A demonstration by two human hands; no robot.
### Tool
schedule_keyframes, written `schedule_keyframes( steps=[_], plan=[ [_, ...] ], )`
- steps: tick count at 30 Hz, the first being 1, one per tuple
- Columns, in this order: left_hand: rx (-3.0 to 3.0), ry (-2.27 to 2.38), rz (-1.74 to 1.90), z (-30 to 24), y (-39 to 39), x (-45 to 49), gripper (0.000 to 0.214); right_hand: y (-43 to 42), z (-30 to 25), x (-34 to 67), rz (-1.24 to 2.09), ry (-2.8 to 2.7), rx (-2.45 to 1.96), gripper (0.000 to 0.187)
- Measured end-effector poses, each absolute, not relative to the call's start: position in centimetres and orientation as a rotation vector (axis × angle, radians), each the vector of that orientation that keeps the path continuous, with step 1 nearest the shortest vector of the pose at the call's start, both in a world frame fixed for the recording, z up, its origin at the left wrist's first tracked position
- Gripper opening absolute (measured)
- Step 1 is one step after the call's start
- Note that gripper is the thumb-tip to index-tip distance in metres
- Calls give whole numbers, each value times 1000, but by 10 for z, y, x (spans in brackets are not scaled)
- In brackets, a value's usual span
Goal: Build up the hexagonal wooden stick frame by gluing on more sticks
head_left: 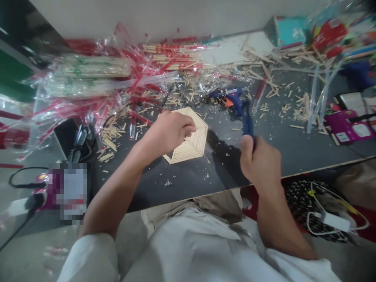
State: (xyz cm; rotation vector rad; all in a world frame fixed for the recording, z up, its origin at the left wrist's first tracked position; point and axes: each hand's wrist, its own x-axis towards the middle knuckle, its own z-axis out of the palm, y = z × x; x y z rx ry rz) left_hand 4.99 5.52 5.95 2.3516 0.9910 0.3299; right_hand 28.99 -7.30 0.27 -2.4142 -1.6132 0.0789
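Observation:
My left hand [173, 129] is over a flat hexagonal panel of thin wooden sticks [190, 150], covering its upper left part. Its fingers are curled together, and whatever they may pinch is too small to make out. My right hand [261, 160] is closed around a dark blue hand tool [247, 119] with two long parallel parts, held upright to the right of the panel. The tool's exact kind is blurred. Just behind it, a blue glue gun [232, 96] with an orange part lies on the dark table [188, 180].
Plastic-wrapped stick bundles [94, 68] and loose sticks [176, 56] fill the back. Short stick offcuts [110, 137] are scattered about. A phone [69, 135] with glasses [79, 141] lies left. Clear glue sticks [319, 98] and a purple power strip [351, 127] are right.

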Motion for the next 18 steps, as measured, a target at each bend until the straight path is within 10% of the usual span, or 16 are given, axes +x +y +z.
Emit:
schedule_keyframes(
  steps=[9,18],
  plan=[
    [2264,1054,365,61,44,32,29,-97,-40,362,-535,-1793,-2560,72],
    [2151,1153,535,26,22,3,24,-106,-35,388,-202,-1871,-2417,74]
  ],
)
